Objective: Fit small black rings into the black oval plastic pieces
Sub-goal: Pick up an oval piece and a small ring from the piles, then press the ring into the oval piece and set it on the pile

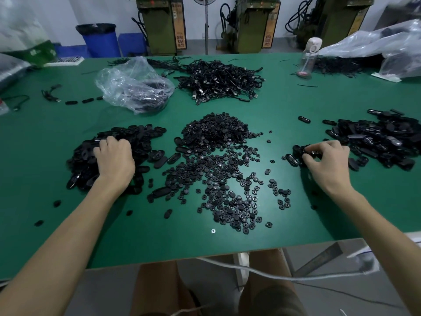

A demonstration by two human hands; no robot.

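The right hand (325, 156), mid-right, pinches an oval (304, 152) in its fingertips; too dark to tell whether a ring sits in it. The left hand (114, 160) curls into the left oval pile (141, 135), fingertips buried, grip unclear. Rings (218, 174) heap at centre.

A green tabletop (57, 133) carries a crumpled clear plastic bag (132, 85) far left, a heap of black cables (218, 80) far centre, and a clear water bottle (309, 58) far right. Beyond it stand a blue bin (100, 39), a fan pole (206, 26) and green machines (161, 23).
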